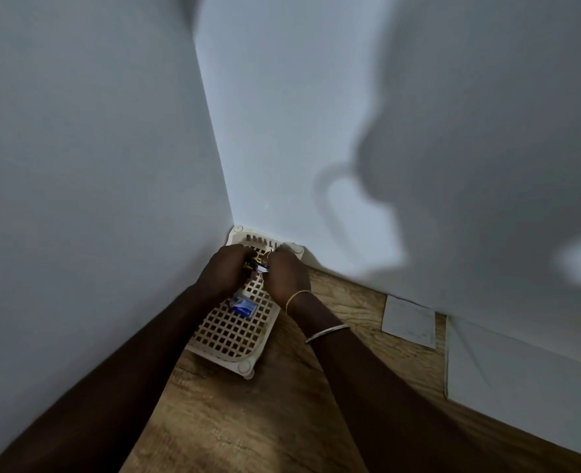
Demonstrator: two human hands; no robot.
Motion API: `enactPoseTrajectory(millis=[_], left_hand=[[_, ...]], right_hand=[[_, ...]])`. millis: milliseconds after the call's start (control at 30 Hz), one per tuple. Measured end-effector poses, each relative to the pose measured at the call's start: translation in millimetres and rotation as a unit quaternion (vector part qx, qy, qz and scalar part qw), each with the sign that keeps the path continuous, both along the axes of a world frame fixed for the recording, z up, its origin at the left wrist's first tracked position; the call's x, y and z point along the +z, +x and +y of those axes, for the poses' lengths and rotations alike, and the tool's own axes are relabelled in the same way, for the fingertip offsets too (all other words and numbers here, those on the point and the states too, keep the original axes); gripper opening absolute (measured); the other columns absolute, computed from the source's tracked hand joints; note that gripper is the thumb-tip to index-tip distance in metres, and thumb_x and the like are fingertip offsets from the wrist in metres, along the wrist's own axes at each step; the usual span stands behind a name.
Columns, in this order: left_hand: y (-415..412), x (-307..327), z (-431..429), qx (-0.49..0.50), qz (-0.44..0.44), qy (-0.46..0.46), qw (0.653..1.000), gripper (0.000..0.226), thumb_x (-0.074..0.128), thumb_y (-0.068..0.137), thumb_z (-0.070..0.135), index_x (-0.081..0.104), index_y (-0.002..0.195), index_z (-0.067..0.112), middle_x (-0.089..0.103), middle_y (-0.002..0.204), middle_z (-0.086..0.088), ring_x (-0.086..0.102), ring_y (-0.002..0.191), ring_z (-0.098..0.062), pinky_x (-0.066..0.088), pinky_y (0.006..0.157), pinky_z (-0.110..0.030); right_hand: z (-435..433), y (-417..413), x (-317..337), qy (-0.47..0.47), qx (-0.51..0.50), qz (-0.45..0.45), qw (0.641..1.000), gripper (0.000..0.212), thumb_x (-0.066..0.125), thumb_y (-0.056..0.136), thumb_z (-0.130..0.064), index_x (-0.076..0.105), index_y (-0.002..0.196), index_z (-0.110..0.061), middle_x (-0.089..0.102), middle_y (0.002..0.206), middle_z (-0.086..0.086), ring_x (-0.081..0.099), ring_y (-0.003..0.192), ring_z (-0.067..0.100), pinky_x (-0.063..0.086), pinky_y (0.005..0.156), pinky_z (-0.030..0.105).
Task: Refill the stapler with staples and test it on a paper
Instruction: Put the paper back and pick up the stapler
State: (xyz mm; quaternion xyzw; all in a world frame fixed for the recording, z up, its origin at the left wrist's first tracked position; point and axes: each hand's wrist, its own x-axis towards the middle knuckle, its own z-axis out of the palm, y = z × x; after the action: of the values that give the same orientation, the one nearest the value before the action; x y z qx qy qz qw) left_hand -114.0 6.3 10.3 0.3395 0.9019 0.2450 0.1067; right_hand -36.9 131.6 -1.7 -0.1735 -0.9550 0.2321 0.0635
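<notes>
While both arms reach into the corner where two white walls (282,114) meet, the hands come together above a cream plastic tray (234,332) with a square-grid bottom, which sits on a wood-grain table (248,421). Left hand (226,271): fingers curled round a small dark stapler (253,265) with a yellow mark, held just above the far end of the tray. Right hand (287,273): fingers bunched and pressed against the stapler's near tip, thumb and forefinger pinching at something small and pale; whether this is a strip of staples cannot be told, as the spot is tiny and dim. Two bangles (326,331) ring the right wrist and forearm. Staple box (243,305), blue and white, lies in the tray directly below the hands, just beside the left wrist. White paper (408,322), a small sheet, lies flat on the table by the right-hand wall, well apart from the tray. A larger white sheet (521,380) lies further right.
</notes>
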Motion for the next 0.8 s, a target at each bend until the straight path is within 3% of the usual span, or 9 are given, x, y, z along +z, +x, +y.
enactPoseTrajectory(millis=[200,433,800], left_hand=[[-7.3,-5.0,6.4,0.006,0.0,-0.035,0.999,0.041,0.078,0.082,0.009,0.072,0.123,0.01,0.073,0.118,-0.015,0.068,0.109,-0.031,0.053,0.094,-0.04],[-7.3,-12.6,5.7,0.028,-0.007,-0.017,0.999,0.043,0.083,0.078,0.01,0.074,0.12,0.011,0.073,0.113,-0.013,0.069,0.103,-0.03,0.053,0.09,-0.039],[-4.1,-15.2,5.0,-0.001,0.035,-0.037,0.999,0.035,0.077,0.083,0.012,0.074,0.118,0.01,0.068,0.109,-0.014,0.067,0.098,-0.032,0.05,0.081,-0.036]], right_hand=[[3.0,-1.5,-9.0,-0.011,0.004,-0.022,1.0,0.013,0.067,0.086,-0.011,0.07,0.099,-0.008,0.062,0.115,0.015,0.064,0.105,0.032,0.057,0.08,0.038],[0.3,-2.7,-12.5,-0.008,0.004,-0.015,1.0,0.011,0.063,0.087,-0.008,0.07,0.095,-0.006,0.065,0.109,0.015,0.065,0.102,0.032,0.054,0.075,0.037],[-0.9,-3.7,-7.0,0.01,0.006,-0.045,0.999,0.015,0.063,0.089,-0.005,0.07,0.102,-0.007,0.065,0.116,0.016,0.063,0.111,0.032,0.056,0.08,0.038]])
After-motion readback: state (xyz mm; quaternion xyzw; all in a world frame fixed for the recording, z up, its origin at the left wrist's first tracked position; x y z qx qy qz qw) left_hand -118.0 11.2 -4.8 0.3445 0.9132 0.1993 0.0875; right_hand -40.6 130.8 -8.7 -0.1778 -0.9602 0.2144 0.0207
